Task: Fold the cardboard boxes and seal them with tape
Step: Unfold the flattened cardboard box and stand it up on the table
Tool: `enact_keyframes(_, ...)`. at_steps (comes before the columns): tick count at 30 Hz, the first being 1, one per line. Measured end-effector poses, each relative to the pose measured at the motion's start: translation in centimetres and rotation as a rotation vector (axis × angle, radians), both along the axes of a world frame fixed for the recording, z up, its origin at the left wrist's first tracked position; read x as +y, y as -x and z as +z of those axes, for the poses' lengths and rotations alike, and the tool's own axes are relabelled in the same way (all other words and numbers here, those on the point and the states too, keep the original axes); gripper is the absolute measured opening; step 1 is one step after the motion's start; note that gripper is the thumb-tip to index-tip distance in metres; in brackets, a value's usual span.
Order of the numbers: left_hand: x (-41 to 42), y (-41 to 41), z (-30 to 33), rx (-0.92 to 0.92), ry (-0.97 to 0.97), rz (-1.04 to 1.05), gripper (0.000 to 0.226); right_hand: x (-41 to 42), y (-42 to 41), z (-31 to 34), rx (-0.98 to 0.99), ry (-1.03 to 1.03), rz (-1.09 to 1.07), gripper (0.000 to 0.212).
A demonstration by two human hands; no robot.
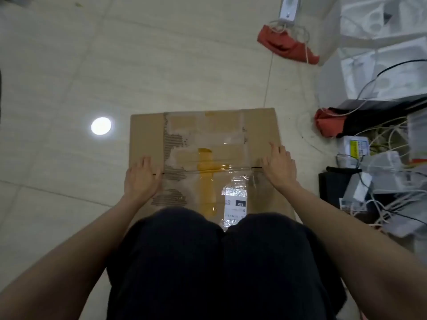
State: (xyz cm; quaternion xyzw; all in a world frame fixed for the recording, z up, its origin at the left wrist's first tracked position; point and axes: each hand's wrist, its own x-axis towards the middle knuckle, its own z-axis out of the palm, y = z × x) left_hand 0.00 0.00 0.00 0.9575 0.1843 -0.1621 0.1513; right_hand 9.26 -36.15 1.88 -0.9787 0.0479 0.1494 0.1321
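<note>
The cardboard box (203,155) lies in the middle of the frame on the tiled floor (69,65), its near edge hidden behind your knees. Both your hands rest flat on it: the left hand (142,177) at the left end of the flap seam (208,169), the right hand (280,168) at the right end. The fingers of both are spread and pressing down, not closed around anything.

It looks like a reused corrugated carton, so it should be light and fairly stiff across the panels but willing to bend along the old creases. Patches of torn facing at the left of the seam expose the fluting; the board there is probably weaker and new tape may grip it poorly. Old clear and amber tape (206,172) covers the centre, and that glossy film is likely slippery under your palms. A shipping label (235,204) sits under clear film near your knees.

Hold by the bare brown board near the outer edges, where you are now, and keep the flap edges butted together.

No tape roll is visible; the clutter of cables (381,139) at the right may hide one.
</note>
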Motion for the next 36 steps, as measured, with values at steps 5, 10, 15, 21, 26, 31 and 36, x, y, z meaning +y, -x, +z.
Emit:
enact_keyframes(5, 1.9, 1.6, -5.6, 0.014, 0.044, 0.117, 0.056, -1.3, 1.3, -5.5, 0.089, -0.005, -0.077, 0.051)
enact_keyframes(10, 2.7, 2.6, -7.5, 0.075, 0.106, 0.27, 0.056, -2.6, 1.5, -8.1, 0.211, -0.01, -0.178, 0.046)
enact_keyframes(15, 2.7, 2.3, -7.7, 0.112, 0.088, 0.408, 0.072, -3.0, 1.8, -8.7, 0.279, -0.054, -0.231, 0.056)
enact_keyframes(21, 3.3, 1.9, -7.7, 0.175, 0.146, 0.532, 0.086, -2.5, 1.0, -8.9, 0.3, -0.1, -0.436, 0.067)
enact_keyframes(26, 4.4, 1.5, -7.2, 0.162, 0.132, 0.573, 0.089, -3.4, 1.2, -9.2, 0.322, -0.081, -0.602, 0.078)
enact_keyframes(31, 5.0, 2.2, -6.6, 0.096, 0.376, 0.651, 0.075, -4.6, 2.0, -9.4, 0.378, -0.08, -0.722, 0.093)
enact_keyframes(36, 4.7, 1.9, -5.6, 0.055, 0.392, 0.673, 0.067, -5.8, 2.1, -9.1, 0.304, -0.221, -0.729, 0.084)
